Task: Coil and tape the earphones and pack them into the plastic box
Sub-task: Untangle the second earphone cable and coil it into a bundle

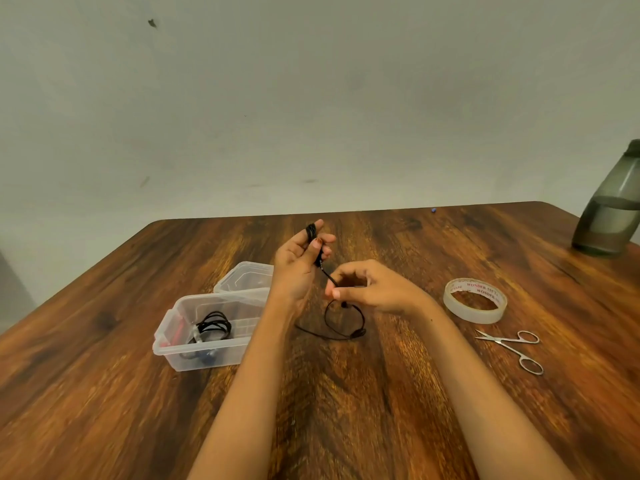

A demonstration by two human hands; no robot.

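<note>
Here, hands — left (297, 263), right (378, 288) — pinch the earphones (311, 231).

Dim, flat, warm light; soft shadows on the table (104, 341). Left hand (294, 268) and right hand (377, 289) above it are blurred (fingertips smeared). Table's far edge bows and the bottle (609, 216) at its right corner leans: wide-angle distortion.

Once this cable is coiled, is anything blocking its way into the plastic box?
Nothing visible does. The box sits open just left of the left hand holding the earphones; its lid lies behind it, and a coiled set inside leaves room.
</note>
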